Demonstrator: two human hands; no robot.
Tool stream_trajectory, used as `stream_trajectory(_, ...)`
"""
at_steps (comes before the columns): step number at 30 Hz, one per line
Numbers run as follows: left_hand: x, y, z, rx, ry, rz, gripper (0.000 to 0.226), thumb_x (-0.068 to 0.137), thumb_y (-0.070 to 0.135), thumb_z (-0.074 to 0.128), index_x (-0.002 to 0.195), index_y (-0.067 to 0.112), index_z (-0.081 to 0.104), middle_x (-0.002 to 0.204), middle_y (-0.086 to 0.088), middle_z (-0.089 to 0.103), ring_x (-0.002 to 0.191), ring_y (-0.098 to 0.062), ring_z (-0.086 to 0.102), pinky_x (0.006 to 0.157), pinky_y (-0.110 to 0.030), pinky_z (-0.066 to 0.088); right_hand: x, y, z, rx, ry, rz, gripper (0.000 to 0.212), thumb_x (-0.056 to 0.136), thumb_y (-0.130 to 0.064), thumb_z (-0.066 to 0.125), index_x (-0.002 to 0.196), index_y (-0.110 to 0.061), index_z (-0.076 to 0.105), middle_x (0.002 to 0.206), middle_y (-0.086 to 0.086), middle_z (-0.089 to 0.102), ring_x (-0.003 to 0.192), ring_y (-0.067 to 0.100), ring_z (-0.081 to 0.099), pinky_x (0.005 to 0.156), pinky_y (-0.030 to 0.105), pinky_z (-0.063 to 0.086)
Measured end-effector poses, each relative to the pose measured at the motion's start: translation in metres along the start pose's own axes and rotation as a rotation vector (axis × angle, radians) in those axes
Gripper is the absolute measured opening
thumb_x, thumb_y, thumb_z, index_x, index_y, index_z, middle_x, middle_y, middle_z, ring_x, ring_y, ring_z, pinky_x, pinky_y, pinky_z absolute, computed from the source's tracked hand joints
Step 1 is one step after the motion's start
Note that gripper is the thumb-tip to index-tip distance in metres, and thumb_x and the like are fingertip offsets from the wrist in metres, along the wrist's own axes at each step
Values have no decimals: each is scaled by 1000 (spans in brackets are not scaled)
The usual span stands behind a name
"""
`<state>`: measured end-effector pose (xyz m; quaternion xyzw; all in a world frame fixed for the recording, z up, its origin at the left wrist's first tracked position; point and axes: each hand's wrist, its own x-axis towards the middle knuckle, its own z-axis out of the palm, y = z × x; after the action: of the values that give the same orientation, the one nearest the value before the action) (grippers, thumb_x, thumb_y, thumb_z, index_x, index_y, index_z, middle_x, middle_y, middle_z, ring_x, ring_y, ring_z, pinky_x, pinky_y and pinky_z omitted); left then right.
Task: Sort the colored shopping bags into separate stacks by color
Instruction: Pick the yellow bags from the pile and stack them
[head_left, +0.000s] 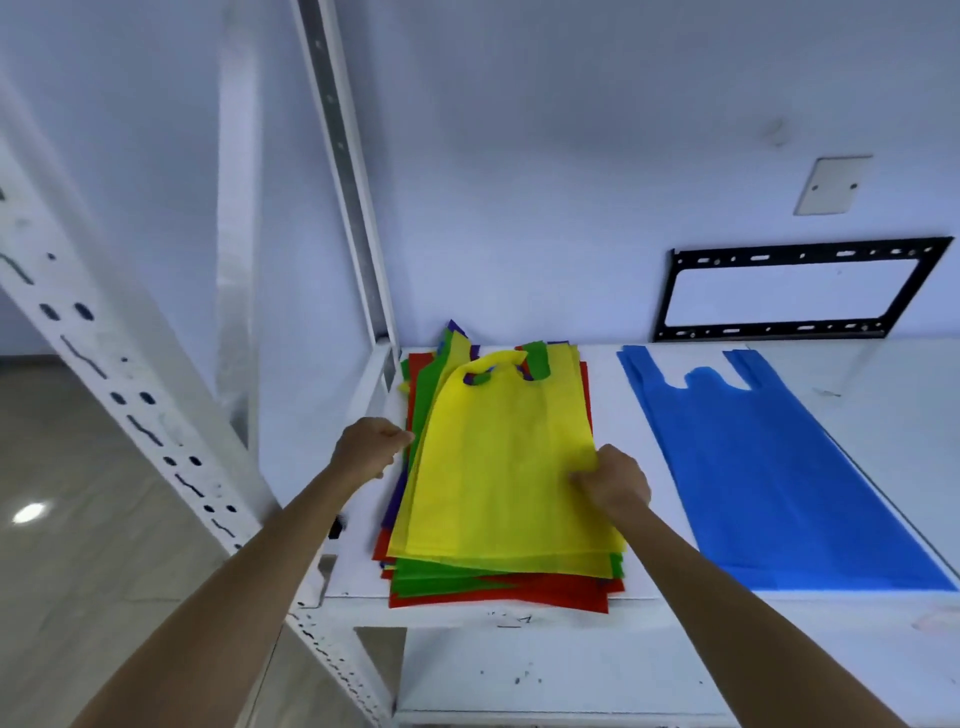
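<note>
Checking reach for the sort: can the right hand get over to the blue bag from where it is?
Probably yes. The right hand pinches the top yellow bag at its right edge; the blue bag lies flat on the same shelf just to its right, with only bare shelf between.

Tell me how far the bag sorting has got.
Done: a blue bag lies alone on the shelf. In hand: the right hand pinches the top yellow bag; the left hand holds the mixed pile's edge. Left: yellow, green, red and purple bags beneath.

lower bags in mixed stack mostly hidden under yellow bag, count unclear
</note>
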<state>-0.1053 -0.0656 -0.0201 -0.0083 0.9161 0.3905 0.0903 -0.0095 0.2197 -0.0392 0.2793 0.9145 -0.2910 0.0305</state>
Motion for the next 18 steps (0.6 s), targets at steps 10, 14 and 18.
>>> stream_trajectory(10,28,15,40,125,-85,18,57,88,46,58,50,16,28,50,-1,31,45,-18,34,49,-28,22,6,1,-20,259,-42,155,13,82,-14,63,89,-3,58,80,8,53,72,20,51,61,27,41)
stream_trajectory(14,33,19,50,184,-88,15,55,78,62,61,61,16,37,60,-1,42,60,-23,54,52,-28,30,4,3,-15,436,-89,207,39,82,-14,65,115,6,56,114,21,58,90,26,49,75,33,40)
stream_trajectory(18,38,25,52,335,-160,-2,66,72,55,73,107,3,53,103,-10,60,102,-31,60,77,-36,47,4,1,-17,527,-170,237,59,83,-15,69,133,1,43,134,18,48,120,35,48,89,39,41)
